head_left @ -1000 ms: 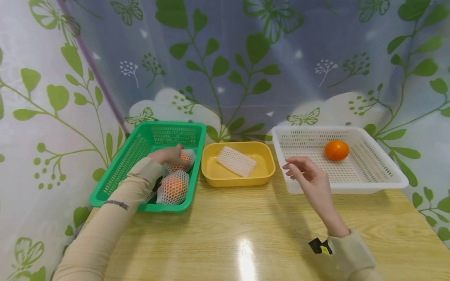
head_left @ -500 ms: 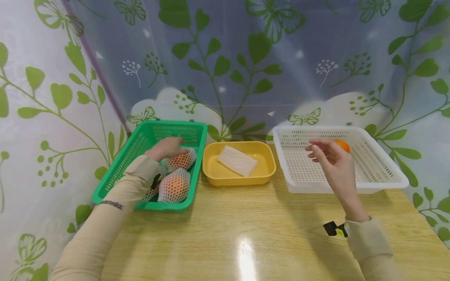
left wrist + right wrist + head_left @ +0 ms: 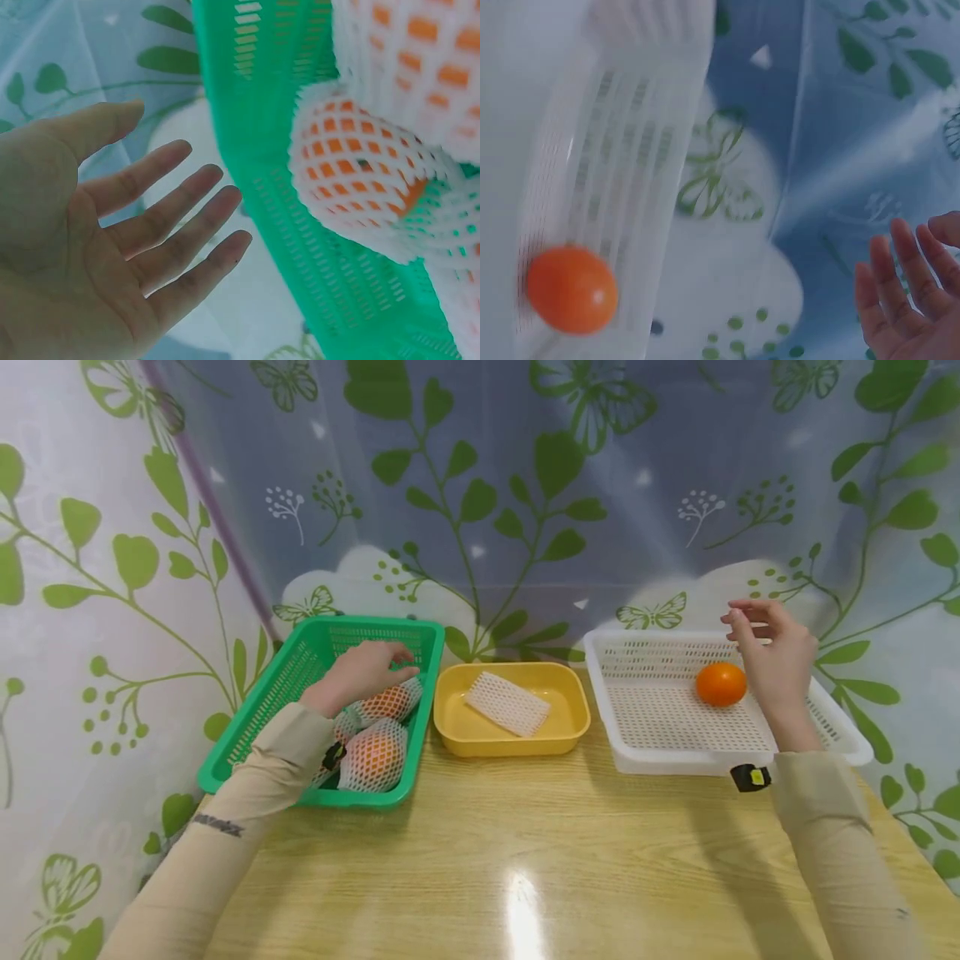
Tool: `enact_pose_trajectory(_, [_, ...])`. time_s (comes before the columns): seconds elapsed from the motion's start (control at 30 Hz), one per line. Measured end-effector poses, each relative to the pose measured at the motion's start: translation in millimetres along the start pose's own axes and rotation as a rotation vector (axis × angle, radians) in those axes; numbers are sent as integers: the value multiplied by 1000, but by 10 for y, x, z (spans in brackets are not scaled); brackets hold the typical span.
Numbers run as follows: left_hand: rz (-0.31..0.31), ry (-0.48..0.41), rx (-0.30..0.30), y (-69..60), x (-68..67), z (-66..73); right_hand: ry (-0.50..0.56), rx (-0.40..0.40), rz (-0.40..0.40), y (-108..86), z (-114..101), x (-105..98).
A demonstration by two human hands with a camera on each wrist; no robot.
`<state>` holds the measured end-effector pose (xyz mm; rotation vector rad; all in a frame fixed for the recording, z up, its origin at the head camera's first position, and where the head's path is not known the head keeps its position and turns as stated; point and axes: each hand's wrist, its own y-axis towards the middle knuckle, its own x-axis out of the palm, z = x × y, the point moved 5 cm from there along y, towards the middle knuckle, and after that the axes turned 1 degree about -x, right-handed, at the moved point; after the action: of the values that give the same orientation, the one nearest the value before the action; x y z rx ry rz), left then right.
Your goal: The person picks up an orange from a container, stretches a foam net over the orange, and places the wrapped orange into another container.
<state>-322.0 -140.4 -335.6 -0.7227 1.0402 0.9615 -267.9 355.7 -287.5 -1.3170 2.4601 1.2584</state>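
Observation:
Over the green basket (image 3: 415,760) my left hand (image 3: 366,670) hovers, holding nothing. Its fingers (image 3: 180,247) spread loosely apart in the left wrist view. Several oranges in white foam netting lie in that basket, among them a front netted orange (image 3: 375,757) and one partly under the hand. An unwrapped orange (image 3: 722,684) rests in the white basket (image 3: 660,727). To its right, above the basket's rim, my right hand (image 3: 782,662) is raised with relaxed, slightly bent fingers and nothing in it. The right wrist view shows that bare orange (image 3: 572,289) apart from the hand.
Between the two baskets stands a yellow tray (image 3: 513,747) with a flat white foam net (image 3: 507,703) in it. All three containers sit along the back of a wooden table (image 3: 465,843). A patterned curtain (image 3: 480,527) hangs close behind them.
My right hand has moved right and upward, from the white basket's left side, past the orange. The left hand has risen slightly off the netted oranges. The fruit stays where it was.

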Motion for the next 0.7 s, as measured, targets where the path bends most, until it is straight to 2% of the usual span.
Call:
enact_pose_trajectory(0.13, [28, -9, 25, -102, 0, 128, -168, -3, 29, 223, 194, 15])
enact_pose_trajectory(0.23, [53, -16, 47, -192, -17, 226, -238, 2, 35, 370, 319, 30])
enact_pose_trajectory(0.37, [81, -23, 77, -335, -51, 384, -322, -2, -14, 537, 475, 73])
enact_pose_trajectory(0.47, [94, -11, 105, -444, -59, 518, -435, -20, -184, 620, 630, 152])
enact_pose_trajectory(0.53, [106, 5, 129, -516, -52, 602, -513, -33, -358, 637, 757, 229])
enact_pose_trajectory(0.63, [136, 28, 183, -624, -37, 723, -580, -7, -631, 610, 976, 323])
enact_pose_trajectory(0.7, [162, 49, 223, -696, -21, 798, -599, 24, -773, 575, 1111, 362])
